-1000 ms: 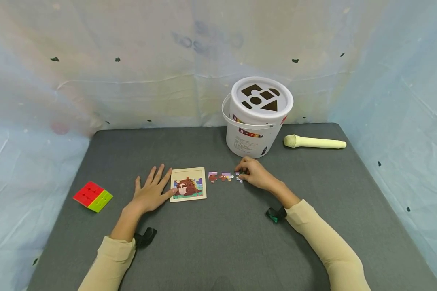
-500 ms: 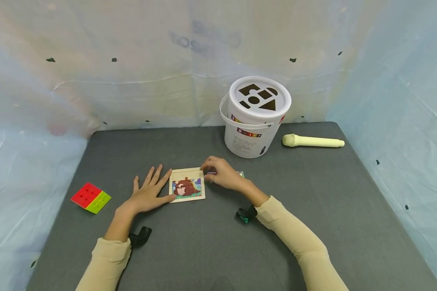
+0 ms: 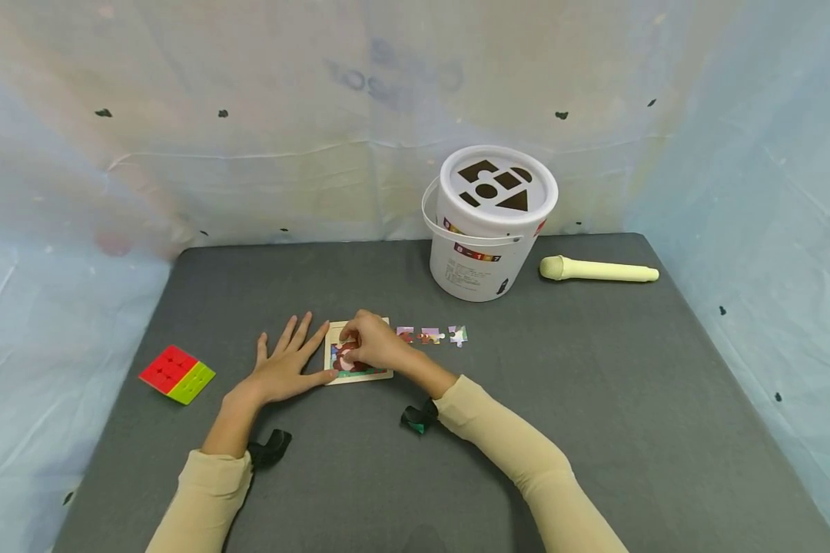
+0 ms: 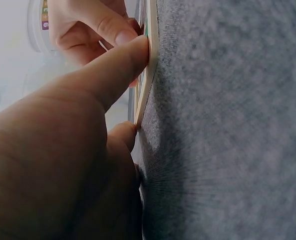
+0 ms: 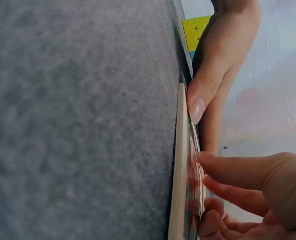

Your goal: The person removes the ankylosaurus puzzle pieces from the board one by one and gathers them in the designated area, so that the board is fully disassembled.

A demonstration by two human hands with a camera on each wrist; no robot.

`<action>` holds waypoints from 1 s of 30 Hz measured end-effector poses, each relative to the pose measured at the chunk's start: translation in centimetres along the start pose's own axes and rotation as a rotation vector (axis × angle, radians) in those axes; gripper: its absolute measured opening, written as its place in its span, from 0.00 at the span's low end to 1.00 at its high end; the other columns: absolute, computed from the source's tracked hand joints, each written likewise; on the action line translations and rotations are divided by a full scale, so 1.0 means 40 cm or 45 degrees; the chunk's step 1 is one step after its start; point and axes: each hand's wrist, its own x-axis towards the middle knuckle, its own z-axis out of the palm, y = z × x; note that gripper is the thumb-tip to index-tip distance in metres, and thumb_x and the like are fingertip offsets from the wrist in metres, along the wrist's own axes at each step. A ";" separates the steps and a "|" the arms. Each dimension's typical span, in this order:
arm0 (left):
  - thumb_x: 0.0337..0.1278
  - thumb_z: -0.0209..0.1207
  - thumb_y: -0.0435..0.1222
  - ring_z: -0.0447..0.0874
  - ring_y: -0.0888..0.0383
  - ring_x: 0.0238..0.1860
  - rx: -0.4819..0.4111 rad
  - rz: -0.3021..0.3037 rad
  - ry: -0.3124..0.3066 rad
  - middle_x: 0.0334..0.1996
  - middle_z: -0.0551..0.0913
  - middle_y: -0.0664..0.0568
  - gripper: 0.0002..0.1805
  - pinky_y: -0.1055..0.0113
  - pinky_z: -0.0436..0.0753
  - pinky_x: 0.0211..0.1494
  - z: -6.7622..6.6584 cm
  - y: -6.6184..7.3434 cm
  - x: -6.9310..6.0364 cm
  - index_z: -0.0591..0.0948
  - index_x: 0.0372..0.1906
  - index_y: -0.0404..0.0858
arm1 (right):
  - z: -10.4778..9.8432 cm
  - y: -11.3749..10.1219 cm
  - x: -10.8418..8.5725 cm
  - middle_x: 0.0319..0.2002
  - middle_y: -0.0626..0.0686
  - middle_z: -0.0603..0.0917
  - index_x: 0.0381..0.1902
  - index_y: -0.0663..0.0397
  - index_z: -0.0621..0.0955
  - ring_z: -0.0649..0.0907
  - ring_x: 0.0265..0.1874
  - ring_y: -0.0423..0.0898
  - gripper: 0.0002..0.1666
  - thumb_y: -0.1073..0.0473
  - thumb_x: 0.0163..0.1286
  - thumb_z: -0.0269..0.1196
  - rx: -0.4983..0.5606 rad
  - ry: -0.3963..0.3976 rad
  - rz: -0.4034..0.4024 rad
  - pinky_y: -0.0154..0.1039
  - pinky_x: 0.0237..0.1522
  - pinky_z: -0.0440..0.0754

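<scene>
**The right hand (image 3: 380,342) is over the puzzle tray (image 3: 336,333); the three loose pieces (image 3: 429,336) lie off to its right**

Nearest, two pale sleeves (image 3: 519,442) reach in over the dark surface (image 3: 360,468). The right one slants inward and away, so that the right wrist crosses the tray's right edge.

Beyond the sleeves come the hands. The left hand (image 3: 280,372) lies spread at the tray's left side, its thumb tip on the near corner of the rim and its index finger touching near the far corner. The right hand arches over the picture with bent fingers; from its own wrist view, the thumb and fingertips meet the puzzle face, apart from each other. Whether they pinch a piece, I cannot tell.

The tray lies flat and is nearly square, so no long axis stands out. The loose pieces do make a line: a sideways row, roughly level with the tray's far half, starting just beside its right edge and running away from it. The row sits just past the right wrist; the right hand is much the nearer, with the tray between the row and the left hand.

A red-and-yellow cube (image 3: 173,369) rests well to the left. Farther back stand a white bucket (image 3: 470,269) and, to its right, a yellow microphone-shaped piece (image 3: 598,270).
</scene>
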 end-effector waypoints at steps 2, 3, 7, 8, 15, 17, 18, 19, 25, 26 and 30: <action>0.59 0.49 0.72 0.22 0.43 0.78 0.002 -0.001 -0.001 0.80 0.30 0.47 0.53 0.28 0.22 0.66 -0.001 0.001 0.000 0.41 0.81 0.56 | 0.002 -0.002 0.002 0.38 0.53 0.79 0.45 0.61 0.87 0.75 0.33 0.42 0.13 0.64 0.61 0.73 -0.022 0.002 0.012 0.29 0.35 0.75; 0.59 0.49 0.72 0.22 0.43 0.78 -0.005 0.001 -0.002 0.80 0.31 0.46 0.53 0.28 0.22 0.65 -0.002 0.002 -0.001 0.42 0.81 0.55 | 0.003 -0.003 0.002 0.38 0.52 0.79 0.44 0.61 0.87 0.75 0.33 0.41 0.13 0.64 0.62 0.73 -0.035 0.002 0.013 0.29 0.35 0.75; 0.59 0.49 0.72 0.22 0.43 0.78 -0.014 -0.002 -0.014 0.80 0.30 0.46 0.53 0.28 0.22 0.65 -0.003 0.004 -0.002 0.42 0.81 0.55 | 0.005 -0.008 0.001 0.39 0.53 0.79 0.44 0.61 0.86 0.75 0.34 0.42 0.13 0.64 0.62 0.73 -0.045 0.000 0.006 0.29 0.36 0.75; 0.59 0.49 0.72 0.22 0.43 0.78 -0.013 -0.003 -0.017 0.80 0.30 0.46 0.53 0.28 0.22 0.65 -0.003 0.003 -0.002 0.42 0.81 0.54 | 0.005 -0.009 0.001 0.38 0.53 0.79 0.44 0.61 0.86 0.75 0.33 0.42 0.13 0.65 0.62 0.73 -0.046 -0.001 0.008 0.29 0.36 0.75; 0.59 0.48 0.73 0.22 0.43 0.78 -0.003 -0.010 -0.026 0.80 0.30 0.47 0.54 0.29 0.22 0.66 -0.004 0.002 -0.003 0.41 0.81 0.56 | 0.011 -0.018 0.000 0.34 0.52 0.78 0.42 0.61 0.84 0.75 0.30 0.41 0.10 0.67 0.62 0.71 -0.002 0.027 0.050 0.29 0.33 0.73; 0.59 0.49 0.72 0.22 0.43 0.78 -0.008 -0.008 -0.018 0.80 0.30 0.46 0.53 0.29 0.22 0.66 -0.004 0.003 -0.004 0.42 0.81 0.55 | 0.012 -0.020 -0.001 0.33 0.52 0.78 0.41 0.61 0.84 0.75 0.29 0.41 0.10 0.67 0.62 0.71 0.004 0.038 0.065 0.29 0.33 0.73; 0.59 0.49 0.72 0.23 0.43 0.78 -0.010 -0.008 -0.014 0.80 0.31 0.46 0.53 0.28 0.22 0.66 -0.004 0.003 -0.004 0.42 0.81 0.55 | 0.013 -0.020 -0.001 0.33 0.52 0.78 0.41 0.61 0.84 0.75 0.29 0.41 0.10 0.67 0.62 0.71 -0.001 0.041 0.069 0.29 0.33 0.74; 0.59 0.49 0.72 0.23 0.42 0.78 -0.010 -0.010 -0.014 0.80 0.31 0.46 0.54 0.28 0.22 0.66 -0.004 0.003 -0.004 0.42 0.81 0.55 | 0.013 -0.021 0.000 0.34 0.52 0.78 0.41 0.60 0.84 0.75 0.30 0.41 0.09 0.67 0.62 0.71 -0.009 0.043 0.074 0.30 0.33 0.73; 0.58 0.48 0.73 0.22 0.43 0.78 -0.002 -0.011 -0.028 0.80 0.30 0.47 0.54 0.28 0.22 0.65 -0.006 0.004 -0.002 0.42 0.81 0.55 | 0.012 -0.023 -0.001 0.32 0.50 0.76 0.40 0.58 0.81 0.73 0.27 0.41 0.09 0.68 0.64 0.70 -0.026 0.040 0.051 0.30 0.30 0.71; 0.58 0.48 0.73 0.22 0.43 0.78 -0.003 -0.008 -0.028 0.80 0.30 0.47 0.54 0.28 0.22 0.65 -0.006 0.006 -0.003 0.42 0.81 0.55 | 0.011 -0.023 -0.001 0.30 0.49 0.76 0.40 0.58 0.81 0.73 0.26 0.41 0.09 0.68 0.64 0.70 -0.025 0.039 0.042 0.30 0.28 0.70; 0.59 0.49 0.72 0.23 0.42 0.78 -0.008 -0.004 -0.012 0.80 0.31 0.46 0.54 0.28 0.22 0.66 -0.010 0.011 -0.006 0.43 0.82 0.54 | 0.010 -0.022 -0.002 0.26 0.49 0.77 0.39 0.58 0.80 0.73 0.23 0.41 0.08 0.68 0.65 0.69 -0.046 0.051 0.004 0.30 0.25 0.67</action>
